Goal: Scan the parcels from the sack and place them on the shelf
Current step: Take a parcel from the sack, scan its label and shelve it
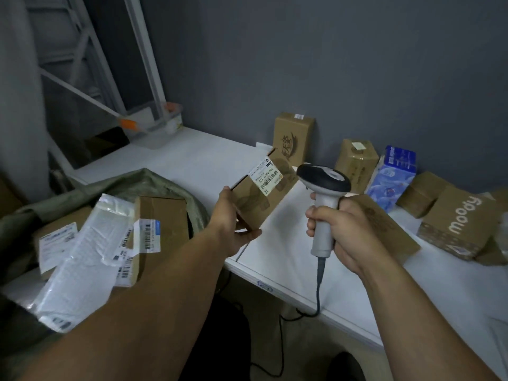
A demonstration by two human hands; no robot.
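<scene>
Now left hand [231, 224] grips the parcel [261, 193]; right hand [346, 229] clasps scanner [324, 193] beside it.

The left hand [229, 221] covers the near corner of the small carton [261, 188], and print on its white label [267, 175] is too small to read. The right hand [341, 229] hides most of the scanner [323, 204] grip and part of a flat brown box [390, 229] behind it. The sack [154, 182] runs off the left edge, its parcels [90, 243] blurred. The far-right cartons [494, 254] are cut off by the frame.
</scene>
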